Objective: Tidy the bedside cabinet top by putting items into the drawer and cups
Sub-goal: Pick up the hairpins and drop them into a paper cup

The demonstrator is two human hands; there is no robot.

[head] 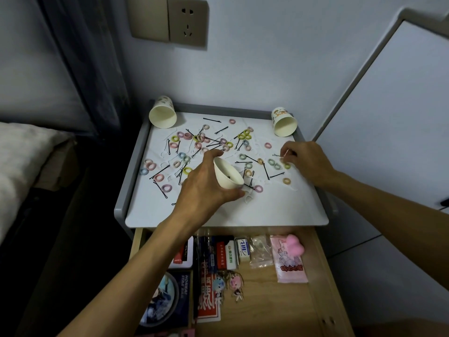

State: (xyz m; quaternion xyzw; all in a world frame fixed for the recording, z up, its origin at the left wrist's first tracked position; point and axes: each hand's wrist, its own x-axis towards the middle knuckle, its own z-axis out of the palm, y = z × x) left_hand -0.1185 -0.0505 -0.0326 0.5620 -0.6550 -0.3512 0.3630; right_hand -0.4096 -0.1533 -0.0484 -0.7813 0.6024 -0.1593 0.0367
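Observation:
The white cabinet top is strewn with several small coloured hair rings and black bobby pins. My left hand grips a white paper cup, tilted with its mouth toward the right; something small and dark lies inside. My right hand is at the right side of the top and pinches a bobby pin between thumb and fingers. Two more paper cups stand at the back corners, one at the left and one at the right.
Below the top, the wooden drawer is pulled open and holds small boxes, pens, a pink packet, keychains and cards. A bed lies to the left, a wall socket above, and a white panel to the right.

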